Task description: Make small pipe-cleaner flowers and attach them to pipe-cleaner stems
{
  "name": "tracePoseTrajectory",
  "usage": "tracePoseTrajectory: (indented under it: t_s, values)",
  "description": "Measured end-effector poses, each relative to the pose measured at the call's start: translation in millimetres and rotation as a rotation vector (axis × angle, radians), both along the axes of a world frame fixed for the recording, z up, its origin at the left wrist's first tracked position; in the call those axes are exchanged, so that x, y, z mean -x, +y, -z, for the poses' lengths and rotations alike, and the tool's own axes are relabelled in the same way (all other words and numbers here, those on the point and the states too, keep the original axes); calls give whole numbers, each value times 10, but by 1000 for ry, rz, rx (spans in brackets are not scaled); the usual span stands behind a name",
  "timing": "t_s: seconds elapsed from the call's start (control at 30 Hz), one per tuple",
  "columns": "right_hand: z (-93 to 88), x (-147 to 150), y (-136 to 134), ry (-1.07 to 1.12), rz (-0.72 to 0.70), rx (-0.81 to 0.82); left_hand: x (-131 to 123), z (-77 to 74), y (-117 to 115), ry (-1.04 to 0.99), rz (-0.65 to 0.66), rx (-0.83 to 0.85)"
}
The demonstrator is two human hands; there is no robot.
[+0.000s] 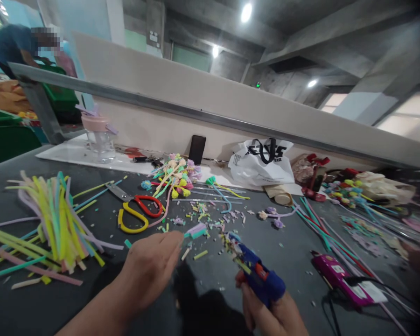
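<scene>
My left hand (pixel 150 266) is closed, its fingertips around a few short purple and teal fuzzy stem pieces (pixel 196 230). My right hand (pixel 269 305) is wrapped around a blue hot glue gun (pixel 261 275), whose nozzle end is crusted with bits and points up and left toward those pieces. Between and beyond both hands lie scattered fuzzy clippings (pixel 199 212). Past my left hand rest scissors (pixel 136 212) with one yellow and one red handle loop. A bunch of small fuzzy flowers (pixel 178 175) lies behind them. A purple flower sprig (pixel 276 217) is beyond the glue gun.
Cut fuzzy stems (pixel 61 219) are piled at left. A magenta power strip (pixel 346 280) with black cables lies at right, near another person's hand (pixel 418 256). Along the back stand a clear cup (pixel 100 140), a phone (pixel 197 149) and a white bag (pixel 262 163). Someone (pixel 17 46) bends over far left.
</scene>
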State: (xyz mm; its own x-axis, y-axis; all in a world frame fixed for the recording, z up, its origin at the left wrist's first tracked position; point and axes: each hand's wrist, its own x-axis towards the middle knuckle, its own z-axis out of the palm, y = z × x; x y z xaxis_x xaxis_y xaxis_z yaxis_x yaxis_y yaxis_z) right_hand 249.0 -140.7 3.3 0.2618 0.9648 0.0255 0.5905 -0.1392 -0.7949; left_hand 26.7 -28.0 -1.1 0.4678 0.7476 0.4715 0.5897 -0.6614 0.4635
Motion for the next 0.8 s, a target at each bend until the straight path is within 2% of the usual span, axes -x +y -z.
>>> tracePoseTrajectory:
  t_s: [0.03,0.13,0.2,0.27,0.37,0.47,0.53,0.6,0.7,0.77,0.8]
  values:
    - [-5,-128,37,-139,-29,-25,-8,-21,11,-34,-24,93]
    - [37,-579,162,-526,66,-50,-47,-80,69,-246,-105,469]
    - [126,-883,226,-668,84,-15,-74,-94,119,-439,-106,753]
    - [240,-1149,259,-764,101,13,-89,-85,159,-605,-64,967]
    - [362,-1442,264,-802,83,100,-90,-62,186,-715,-13,1121]
    - [326,-1554,267,-843,36,122,-87,-59,182,-719,25,1190]
    - [218,-1469,303,-925,78,101,-92,-63,176,-703,46,1223]
    - [94,-1223,377,-978,126,28,-100,-63,168,-689,56,1262]
    - [-9,-632,538,-787,-144,-105,-113,-49,157,-674,68,1303]
    - [-4,-231,657,-685,-327,-75,-118,-34,157,-666,62,1305]
    - [12,-66,715,-676,-375,-49,-119,-27,159,-666,57,1305]
